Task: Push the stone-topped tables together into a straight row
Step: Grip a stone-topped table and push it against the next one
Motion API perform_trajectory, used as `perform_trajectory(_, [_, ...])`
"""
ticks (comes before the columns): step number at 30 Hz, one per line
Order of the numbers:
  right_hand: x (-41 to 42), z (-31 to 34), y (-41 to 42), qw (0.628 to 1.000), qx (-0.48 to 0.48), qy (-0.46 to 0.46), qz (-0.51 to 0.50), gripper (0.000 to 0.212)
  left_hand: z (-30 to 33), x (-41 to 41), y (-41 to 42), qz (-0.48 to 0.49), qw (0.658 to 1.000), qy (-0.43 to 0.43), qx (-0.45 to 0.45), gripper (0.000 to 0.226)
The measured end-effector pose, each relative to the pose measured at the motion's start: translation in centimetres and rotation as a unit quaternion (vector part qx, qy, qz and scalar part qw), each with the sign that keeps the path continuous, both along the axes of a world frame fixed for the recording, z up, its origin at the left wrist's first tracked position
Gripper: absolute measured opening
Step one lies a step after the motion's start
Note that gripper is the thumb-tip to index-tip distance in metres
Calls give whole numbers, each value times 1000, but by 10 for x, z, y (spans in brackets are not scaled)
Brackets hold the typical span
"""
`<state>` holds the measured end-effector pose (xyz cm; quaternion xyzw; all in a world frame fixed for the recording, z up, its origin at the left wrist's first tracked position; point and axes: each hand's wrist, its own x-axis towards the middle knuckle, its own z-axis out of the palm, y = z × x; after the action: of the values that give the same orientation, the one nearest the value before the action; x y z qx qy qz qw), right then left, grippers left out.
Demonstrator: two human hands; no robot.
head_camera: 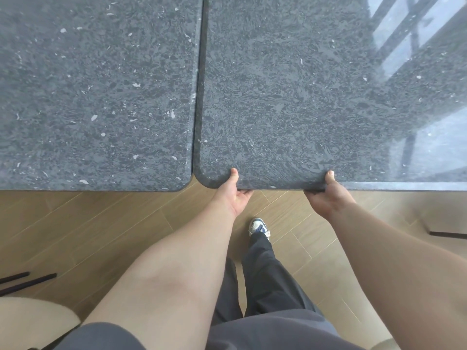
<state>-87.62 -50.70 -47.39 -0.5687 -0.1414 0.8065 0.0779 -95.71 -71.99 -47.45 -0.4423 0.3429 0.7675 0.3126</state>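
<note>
Stone right table (290, 97): left hand (233, 192) and right hand (326, 195) grip its near edge, thumbs on top.

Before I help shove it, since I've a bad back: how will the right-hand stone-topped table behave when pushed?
Probably heavy: the right table has a thick stone slab top, and both the left hand and the right hand grip its near edge. It should stay rigid. The polished, reflective top looks slippery. Its edge nearly meets the left table, so stone might chip on contact.
</note>
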Motion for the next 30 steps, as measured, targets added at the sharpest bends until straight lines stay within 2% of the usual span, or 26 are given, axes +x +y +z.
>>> perform_trajectory(18, [9, -4, -3, 999, 30, -2, 24, 37, 2, 9, -4, 1, 1000, 2, 7, 50])
perform_trajectory(30, [15, -6, -4, 1000, 15, -1, 12, 40, 2, 14, -6, -1, 1000, 4, 4, 51])
